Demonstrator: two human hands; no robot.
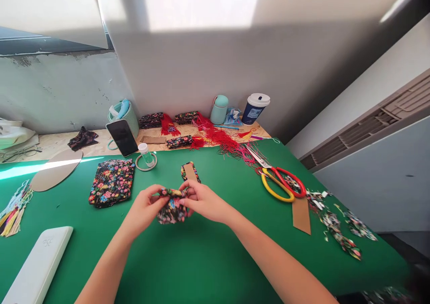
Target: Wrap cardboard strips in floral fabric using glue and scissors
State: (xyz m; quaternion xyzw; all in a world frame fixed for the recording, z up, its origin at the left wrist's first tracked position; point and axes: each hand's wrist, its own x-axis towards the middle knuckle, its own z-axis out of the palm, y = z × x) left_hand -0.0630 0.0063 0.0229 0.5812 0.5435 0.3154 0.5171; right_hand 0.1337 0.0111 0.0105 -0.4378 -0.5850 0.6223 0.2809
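Observation:
Between my two hands is a piece of black floral fabric (172, 213), its upper edge gathered or folded over. My left hand (148, 204) pinches it at the left, thumb on the near side. From the right, my right hand (200, 199) grips the same cloth with thumb and fingers. Just beyond my hands lies a cardboard strip (191, 172) edged with floral fabric, partly covered by my right hand. A folded stack of floral fabric (112, 182) rests to the left of my left hand.
Red-and-yellow-handled scissors (278, 178) lie at right beside a cardboard piece (301, 215) and fabric scraps (336, 230). Red tassels (218, 136), a cup (255, 109) and a phone (122, 137) line the back. A white power bank (40, 266) is at front left.

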